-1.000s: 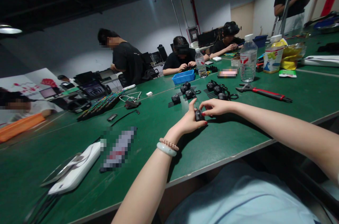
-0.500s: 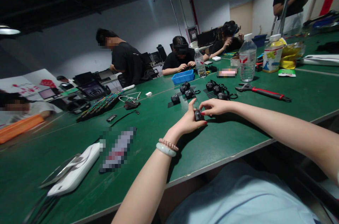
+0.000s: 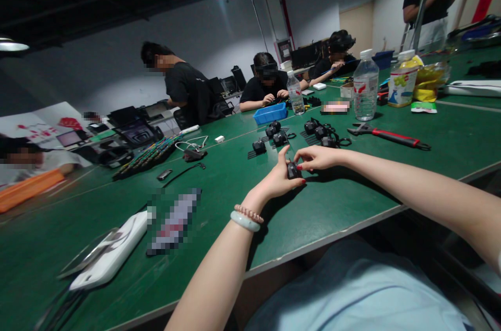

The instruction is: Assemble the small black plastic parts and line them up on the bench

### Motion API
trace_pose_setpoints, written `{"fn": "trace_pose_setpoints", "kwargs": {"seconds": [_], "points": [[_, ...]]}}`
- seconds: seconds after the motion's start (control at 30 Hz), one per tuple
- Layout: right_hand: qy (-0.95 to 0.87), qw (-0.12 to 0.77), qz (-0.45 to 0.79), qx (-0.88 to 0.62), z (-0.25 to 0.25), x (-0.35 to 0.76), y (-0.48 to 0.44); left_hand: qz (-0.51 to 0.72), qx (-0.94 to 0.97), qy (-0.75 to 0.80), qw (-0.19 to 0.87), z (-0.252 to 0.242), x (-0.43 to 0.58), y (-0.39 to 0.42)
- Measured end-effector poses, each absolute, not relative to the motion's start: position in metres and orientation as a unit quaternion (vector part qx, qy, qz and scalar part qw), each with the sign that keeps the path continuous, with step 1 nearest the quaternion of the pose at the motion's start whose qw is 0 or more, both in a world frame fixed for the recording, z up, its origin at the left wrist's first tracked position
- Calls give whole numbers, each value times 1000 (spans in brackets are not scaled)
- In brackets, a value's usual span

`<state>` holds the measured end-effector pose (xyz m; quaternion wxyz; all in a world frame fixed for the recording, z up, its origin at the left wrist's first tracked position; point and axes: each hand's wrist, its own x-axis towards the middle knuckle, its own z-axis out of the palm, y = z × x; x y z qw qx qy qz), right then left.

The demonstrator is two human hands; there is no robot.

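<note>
Between my two hands, low over the green table (image 3: 332, 205), is a small black part (image 3: 292, 170) with a faceted, knob-like body; its exact kind does not show. My left hand (image 3: 278, 177) is closed around it, thumb at the near side and a finger raised behind. From the right, my right hand (image 3: 315, 158) has its fingertips bent against the same part. Just beyond my hands, similar black parts (image 3: 279, 138) lie in one cluster, with another group of black parts (image 3: 321, 131) to its right, some with rings and thin black strips.
An adjustable wrench (image 3: 391, 137) lies at right, near a clear bottle (image 3: 365, 88) and a labelled bottle (image 3: 402, 80). A blue tray (image 3: 271, 113) stands behind the parts. On the left are a white power strip (image 3: 113, 252) and cables. Several people work around the room.
My hands stay in almost the same place on the black part. Across the table, the co-worker at the back right has lowered a raised hand.
</note>
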<state>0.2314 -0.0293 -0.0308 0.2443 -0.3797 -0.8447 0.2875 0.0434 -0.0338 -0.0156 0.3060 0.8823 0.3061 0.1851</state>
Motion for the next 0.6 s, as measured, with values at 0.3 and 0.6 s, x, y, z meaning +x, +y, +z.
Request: {"fn": "trace_pose_setpoints", "kwargs": {"seconds": [0.3,0.6], "points": [[-859,260,278,-343,-29,232,-33,189,884,303,303,-16,43,-33],[-860,251,294,-334,-30,230,-34,188,880,300,316,-16,43,-34]]}}
